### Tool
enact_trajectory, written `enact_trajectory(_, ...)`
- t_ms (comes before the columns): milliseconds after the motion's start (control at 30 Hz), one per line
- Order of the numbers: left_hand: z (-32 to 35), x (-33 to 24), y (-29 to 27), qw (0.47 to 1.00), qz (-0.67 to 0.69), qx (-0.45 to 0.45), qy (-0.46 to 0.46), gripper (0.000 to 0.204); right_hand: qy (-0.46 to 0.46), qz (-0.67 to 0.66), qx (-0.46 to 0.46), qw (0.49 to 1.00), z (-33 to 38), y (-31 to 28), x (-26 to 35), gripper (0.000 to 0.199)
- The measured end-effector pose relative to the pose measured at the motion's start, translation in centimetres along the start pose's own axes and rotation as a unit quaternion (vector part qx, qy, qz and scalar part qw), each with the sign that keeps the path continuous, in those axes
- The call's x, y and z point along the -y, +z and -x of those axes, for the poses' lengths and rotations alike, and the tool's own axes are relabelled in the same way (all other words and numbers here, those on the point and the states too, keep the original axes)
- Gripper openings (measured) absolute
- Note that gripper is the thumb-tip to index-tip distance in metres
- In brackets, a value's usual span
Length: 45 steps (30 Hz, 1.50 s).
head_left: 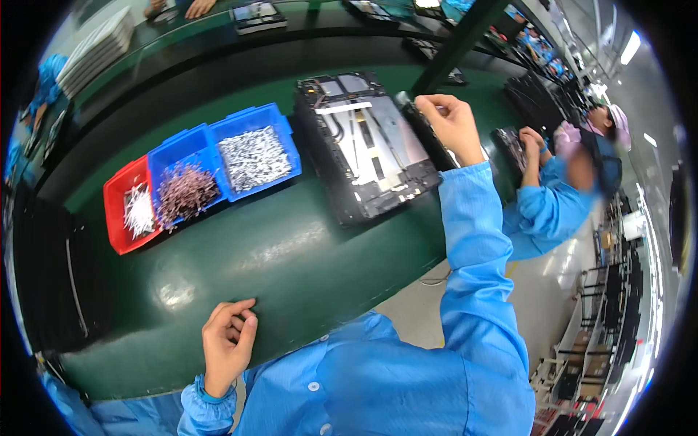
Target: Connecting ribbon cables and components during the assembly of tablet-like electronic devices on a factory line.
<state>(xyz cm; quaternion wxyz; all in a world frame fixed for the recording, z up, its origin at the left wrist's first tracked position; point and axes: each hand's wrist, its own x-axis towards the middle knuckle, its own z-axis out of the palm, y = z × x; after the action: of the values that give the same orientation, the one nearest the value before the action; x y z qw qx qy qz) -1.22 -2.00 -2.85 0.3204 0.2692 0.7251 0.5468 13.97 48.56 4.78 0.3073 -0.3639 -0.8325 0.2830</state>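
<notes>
My right hand (452, 125) is closed in a pinch at the far end of a narrow dark part (432, 139), just right of an opened flat electronic device (367, 142). What its fingertips grip is hidden. The device lies with its inside facing up, showing silver plates, dark cables and a white strip. Near the front edge of the green bench (291, 254), my left hand (229, 341) hovers with fingers loosely curled, thumb and forefinger apart, and nothing visible in it.
Left of the device stand a blue bin (297, 156) of small silvery pieces, a blue bin (174, 150) of brownish-purple screws and a red bin (110, 200) of white pieces. A dark stack (43, 276) fills the left. On the right, a co-worker (556, 203) handles another dark device.
</notes>
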Motion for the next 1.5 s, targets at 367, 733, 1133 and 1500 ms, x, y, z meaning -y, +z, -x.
enact_trajectory(367,-0.7,-0.4,-0.4,0.998,-0.024,0.056,0.015,0.021,0.112,0.274,0.106,0.949,3.5,-8.5,-9.1,0.141)
enact_trajectory(733,1.9,-3.3,1.1,0.988,0.08,0.115,0.071,0.05,-0.069,-0.185,-0.008,0.98,22.5,0.1,17.2,0.142)
enact_trajectory(1133,-0.3,-2.2,-2.9,0.981,0.153,0.034,-0.111,0.051,-0.123,0.217,0.272,0.929,31.0,9.2,19.6,0.134)
enact_trajectory(1500,-2.1,-0.6,-5.0,0.997,-0.042,0.036,-0.048,0.048,-0.311,-0.047,0.3,0.9,20.8,15.2,19.6,0.018)
